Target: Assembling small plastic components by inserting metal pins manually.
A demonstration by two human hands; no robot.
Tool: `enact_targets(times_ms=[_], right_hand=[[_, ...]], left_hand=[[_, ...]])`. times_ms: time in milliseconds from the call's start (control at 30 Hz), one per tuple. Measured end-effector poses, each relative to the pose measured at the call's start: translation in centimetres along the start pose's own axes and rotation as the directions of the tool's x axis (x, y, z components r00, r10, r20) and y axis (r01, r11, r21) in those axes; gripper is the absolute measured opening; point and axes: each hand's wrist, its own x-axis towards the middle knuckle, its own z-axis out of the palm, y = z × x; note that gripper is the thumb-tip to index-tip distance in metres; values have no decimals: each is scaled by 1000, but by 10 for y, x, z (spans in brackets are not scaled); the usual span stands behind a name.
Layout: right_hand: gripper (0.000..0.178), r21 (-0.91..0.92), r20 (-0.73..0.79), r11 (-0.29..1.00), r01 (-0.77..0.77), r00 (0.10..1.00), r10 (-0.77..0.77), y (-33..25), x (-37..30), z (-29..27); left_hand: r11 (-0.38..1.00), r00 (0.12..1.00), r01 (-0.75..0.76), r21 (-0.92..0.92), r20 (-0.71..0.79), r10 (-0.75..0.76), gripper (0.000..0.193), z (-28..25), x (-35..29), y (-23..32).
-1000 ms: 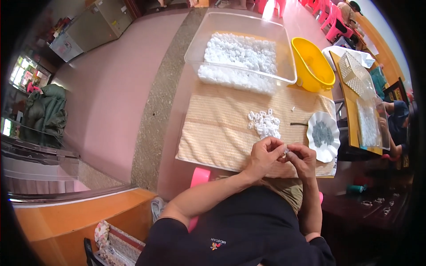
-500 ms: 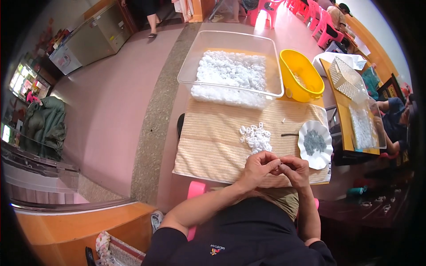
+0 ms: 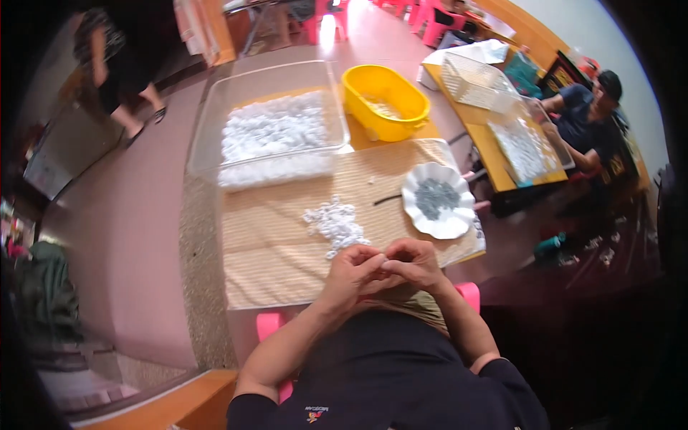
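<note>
My left hand (image 3: 351,274) and my right hand (image 3: 417,265) meet at the near edge of a striped tan cloth (image 3: 269,247). Thumbs and fingertips of both are pinched together; whatever lies between them is too small or covered to make out. Just beyond my left hand is a loose heap of small white oval plastic pieces (image 3: 337,222). A white plate with a wavy rim (image 3: 459,221), holding small grey pieces (image 3: 436,198), sits beyond my right hand. Beside the plate lies a thin black stick (image 3: 388,200), and a tiny white piece (image 3: 370,181) rests farther back.
A large clear bin (image 3: 340,107) of white pieces stands at the back left, beside a yellow tub (image 3: 387,125). At right, a co-worker (image 3: 584,122) sits by a side table (image 3: 473,136) with a white basket (image 3: 476,80). Another person (image 3: 107,68) is on foot at upper left.
My view has turned, so the table and its things appear farther left. Both hands stay pinched together, fingers slightly shifted. The person at upper left shows more fully, as does the seated co-worker.
</note>
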Motion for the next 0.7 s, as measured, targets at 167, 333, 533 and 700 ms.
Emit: enact_targets(times_ms=[167,333,533,700], right_hand=[[13,245,-105,932,-268,948,300,9,-10,7],[11,427,-127,882,-201,952,279,1,-8,9],[8,390,-159,917,-83,975,156,2,-11,6],[9,369,-203,928,-61,968,145,-2,-12,3]], left_hand=[[1000,1000,8,-29,5,-8,10,2,0,3],[999,999,29,-40,14,-29,12,-1,1,2],[999,999,27,-33,31,-26,12,-2,1,-2],[999,998,8,53,65,-11,14,4,0,-3]])
